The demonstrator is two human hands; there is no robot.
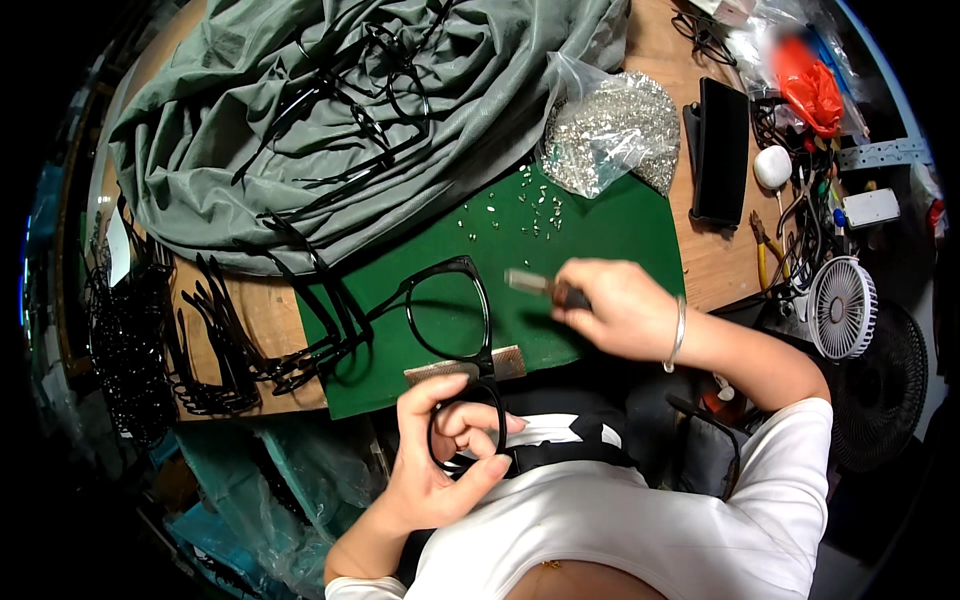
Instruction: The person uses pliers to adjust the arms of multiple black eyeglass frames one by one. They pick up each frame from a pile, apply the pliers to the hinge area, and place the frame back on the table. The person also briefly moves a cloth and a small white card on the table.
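Observation:
My left hand [425, 475] is closed around the near rim of a black eyeglass frame [486, 315]. The frame's other rim extends over the green mat [570, 240], its bridge against a brown rough-surfaced block [509, 360] at the mat's near edge. To the right, my right hand [625, 305] grips a small tool [530, 282] with a dark handle and a pale, flat end, blurred and pointing left. The tool's tip is apart from the frame. Small shiny pieces [540, 210] lie scattered farther back on the mat.
A clear bag of silvery pieces [610, 130] stands behind the mat. Grey-green cloth [200, 200] with black glasses frames [375, 130] covers the back left. More black frames [220, 350] crowd the left. A black case [718, 150], pliers [765, 250] and a white fan [842, 308] are at right.

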